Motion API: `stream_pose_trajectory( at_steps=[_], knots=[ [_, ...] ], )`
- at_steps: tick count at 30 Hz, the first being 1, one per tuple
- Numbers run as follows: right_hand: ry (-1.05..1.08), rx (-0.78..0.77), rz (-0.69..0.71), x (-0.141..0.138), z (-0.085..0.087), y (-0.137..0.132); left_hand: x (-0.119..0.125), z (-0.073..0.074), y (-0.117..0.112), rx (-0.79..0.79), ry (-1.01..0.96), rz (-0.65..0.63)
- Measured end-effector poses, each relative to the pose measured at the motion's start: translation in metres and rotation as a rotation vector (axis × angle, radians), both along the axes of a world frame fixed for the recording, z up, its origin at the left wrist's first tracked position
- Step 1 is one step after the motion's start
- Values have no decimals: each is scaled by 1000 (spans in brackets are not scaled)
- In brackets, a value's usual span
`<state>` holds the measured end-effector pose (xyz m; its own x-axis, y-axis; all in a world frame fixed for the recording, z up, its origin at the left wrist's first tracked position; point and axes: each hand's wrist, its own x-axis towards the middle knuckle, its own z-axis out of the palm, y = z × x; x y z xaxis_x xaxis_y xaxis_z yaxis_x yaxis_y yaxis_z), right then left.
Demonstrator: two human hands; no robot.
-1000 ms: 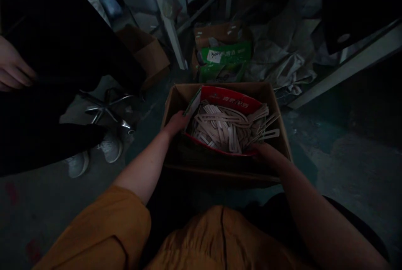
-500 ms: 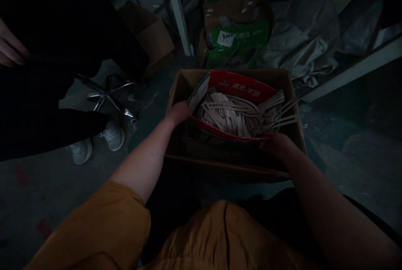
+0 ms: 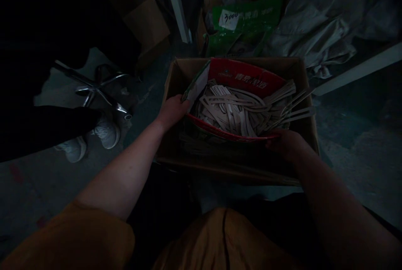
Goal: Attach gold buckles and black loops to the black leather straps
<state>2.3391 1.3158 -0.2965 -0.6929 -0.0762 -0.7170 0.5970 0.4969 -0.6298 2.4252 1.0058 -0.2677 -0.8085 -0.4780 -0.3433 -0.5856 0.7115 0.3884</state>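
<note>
A red carton [image 3: 216,69] with white lettering sits inside a larger brown cardboard box [image 3: 229,170]. Many pale, flat strip-like pieces [image 3: 234,109], some with long slots, fill the carton, and a few stick out past its right side. My left hand [image 3: 172,112] grips the carton's near left corner, thumb at the rim. At the near right corner, my right hand [image 3: 287,142] has its fingers closed on the carton's edge. The undersides of both hands are hidden, and the picture is dark.
Behind the box stands a green package [image 3: 248,19] labelled 3000. An open cardboard box [image 3: 146,23] and a chair base [image 3: 100,88] are to the left, near another person's shoes [image 3: 106,131]. A pale metal leg [image 3: 361,69] slants at right, beside crumpled sacks [image 3: 323,39].
The view has shifted slightly closer to the boxes. Both hands keep hold of the red carton, which looks nearly unmoved within the brown box.
</note>
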Motion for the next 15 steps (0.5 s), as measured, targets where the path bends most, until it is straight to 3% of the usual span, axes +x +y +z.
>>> stream_pose_trajectory(
  at_steps=[4, 15],
  knots=[
    [-24, 30, 30, -1, 10, -6, 0, 0, 1, 27, 14, 7],
    [-32, 25, 32, -6, -1, -5, -4, 3, 3, 22, -51, 30]
  ],
)
